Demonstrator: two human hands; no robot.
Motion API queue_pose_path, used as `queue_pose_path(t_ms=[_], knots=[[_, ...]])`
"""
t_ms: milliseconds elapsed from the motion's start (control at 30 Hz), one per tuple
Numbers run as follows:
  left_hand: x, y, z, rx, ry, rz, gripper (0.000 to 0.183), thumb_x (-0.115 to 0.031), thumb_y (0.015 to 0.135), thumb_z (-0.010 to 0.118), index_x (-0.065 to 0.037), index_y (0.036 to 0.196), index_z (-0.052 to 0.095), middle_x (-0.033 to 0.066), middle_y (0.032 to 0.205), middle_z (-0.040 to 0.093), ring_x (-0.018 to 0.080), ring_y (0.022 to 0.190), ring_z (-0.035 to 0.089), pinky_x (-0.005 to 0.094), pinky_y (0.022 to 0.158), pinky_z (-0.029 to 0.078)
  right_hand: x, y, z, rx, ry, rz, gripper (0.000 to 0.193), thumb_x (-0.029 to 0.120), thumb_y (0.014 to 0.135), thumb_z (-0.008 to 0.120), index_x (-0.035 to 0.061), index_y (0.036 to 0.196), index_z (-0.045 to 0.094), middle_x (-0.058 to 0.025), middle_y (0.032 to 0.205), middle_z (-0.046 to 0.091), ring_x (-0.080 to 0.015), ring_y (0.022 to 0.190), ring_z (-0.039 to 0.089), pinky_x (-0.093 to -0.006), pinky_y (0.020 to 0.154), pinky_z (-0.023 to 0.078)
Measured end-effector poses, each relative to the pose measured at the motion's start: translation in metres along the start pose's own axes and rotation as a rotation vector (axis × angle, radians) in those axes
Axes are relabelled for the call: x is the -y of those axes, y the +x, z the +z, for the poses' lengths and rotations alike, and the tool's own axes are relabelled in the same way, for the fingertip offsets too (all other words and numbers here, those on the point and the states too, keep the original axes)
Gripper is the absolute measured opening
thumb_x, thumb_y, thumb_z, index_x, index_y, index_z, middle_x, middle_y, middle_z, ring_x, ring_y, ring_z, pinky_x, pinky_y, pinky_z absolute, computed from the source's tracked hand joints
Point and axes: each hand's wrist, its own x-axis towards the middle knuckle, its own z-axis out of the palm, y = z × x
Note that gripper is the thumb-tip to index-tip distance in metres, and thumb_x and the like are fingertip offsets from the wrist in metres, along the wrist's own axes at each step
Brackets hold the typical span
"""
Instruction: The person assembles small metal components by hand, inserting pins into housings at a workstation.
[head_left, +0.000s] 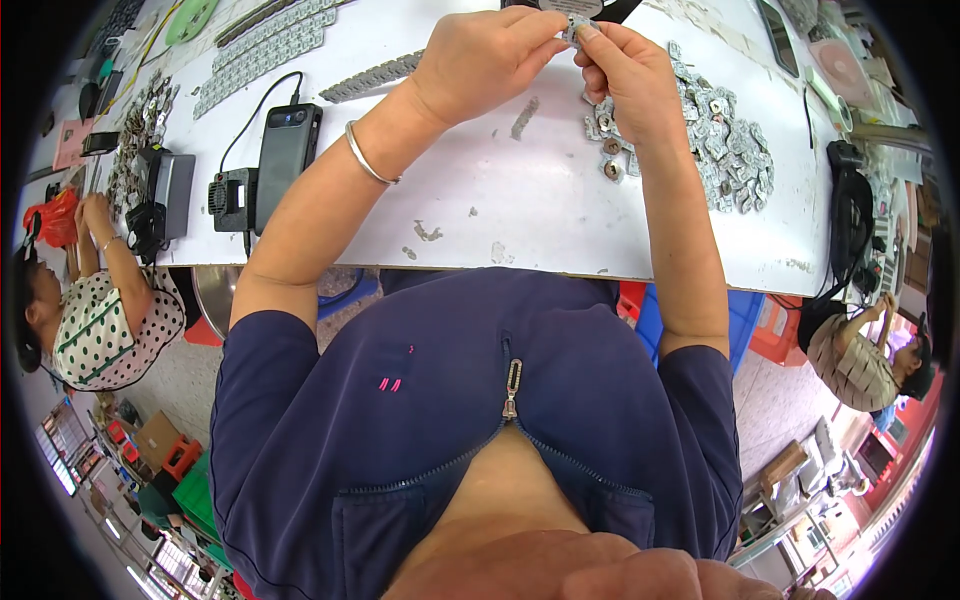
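Both my hands meet at the far side of the white table [470,200], their fingertips closed on one small grey metal part [576,30]. My left hand [490,60] pinches its left side, and a silver bangle circles that wrist. My right hand [630,75] grips the part from the right between thumb and fingers. Beside and beneath my right forearm spreads a loose pile of similar metal parts [735,150]. A row of overlapping metal parts [372,78] lies just left of my left hand. The fingers partly cover the held part, so its exact kind is unclear.
Neat rows of metal parts [265,62] lie at the far left. A dark phone-like device [288,150] with a cable rests left of my left forearm. A black strap [848,210] hangs at the right edge. Two other people sit at the left and right sides.
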Motion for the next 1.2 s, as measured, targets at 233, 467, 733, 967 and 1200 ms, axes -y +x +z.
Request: queue_pose_path(t_ms=[233, 467, 733, 967, 1200], knots=[[-0.009, -0.009, 0.012, 0.061, -0.004, -0.068, 0.024, -0.011, 0.081, 0.070, -0.010, 0.105, 0.067, 0.0046, 0.084, 0.069, 0.0198, 0.065, 0.066, 0.0267, 0.056, 0.052, 0.009, -0.036, -0.004, -0.049, -0.283, 0.015, 0.024, 0.023, 0.091, 0.061, 0.0016, 0.089, 0.070, 0.0015, 0.065, 0.057, -0.0037, 0.056, 0.048, -0.0207, 0.049, 0.039], [-0.016, -0.013, 0.021, 0.390, -0.132, -0.050, 0.039, -0.016, 0.079, 0.072, -0.012, 0.116, 0.061, 0.0081, 0.094, 0.068, 0.0245, 0.074, 0.065, 0.0319, 0.065, 0.054, -0.006, -0.066, -0.017, -0.147, -0.397, -0.103, 0.020, 0.019, 0.093, 0.061, 0.0014, 0.096, 0.070, 0.0023, 0.071, 0.062, -0.0026, 0.060, 0.048, -0.0207, 0.052, 0.039], [-0.024, -0.007, 0.019, 0.421, -0.301, -0.066, 0.055, -0.009, 0.077, 0.071, -0.008, 0.128, 0.051, 0.0141, 0.103, 0.064, 0.0326, 0.087, 0.064, 0.0379, 0.074, 0.053, -0.005, -0.058, -0.011, 0.096, -0.464, -0.096, 0.021, 0.016, 0.093, 0.057, -0.0021, 0.096, 0.068, -0.0009, 0.070, 0.062, -0.0040, 0.061, 0.048, -0.0228, 0.053, 0.039], [-0.031, -0.002, -0.002, 0.534, -0.345, -0.206, 0.033, -0.011, 0.079, 0.066, -0.004, 0.110, 0.056, 0.0150, 0.082, 0.064, 0.0331, 0.078, 0.063, 0.0415, 0.067, 0.049, 0.009, -0.061, -0.015, 0.168, -0.467, -0.045, 0.019, 0.015, 0.095, 0.057, -0.0016, 0.093, 0.066, 0.0015, 0.069, 0.058, -0.0029, 0.058, 0.045, -0.0204, 0.051, 0.035], [-0.013, 0.006, -0.020, 0.725, -0.484, -0.377, 0.026, -0.020, 0.090, 0.058, 0.000, 0.073, 0.058, 0.0110, 0.060, 0.055, 0.0220, 0.056, 0.055, 0.0335, 0.055, 0.045, 0.015, -0.056, -0.012, 0.199, -0.343, 0.027, 0.018, 0.017, 0.095, 0.059, 0.0008, 0.089, 0.064, 0.0041, 0.067, 0.053, -0.0022, 0.056, 0.042, -0.0186, 0.050, 0.033]])
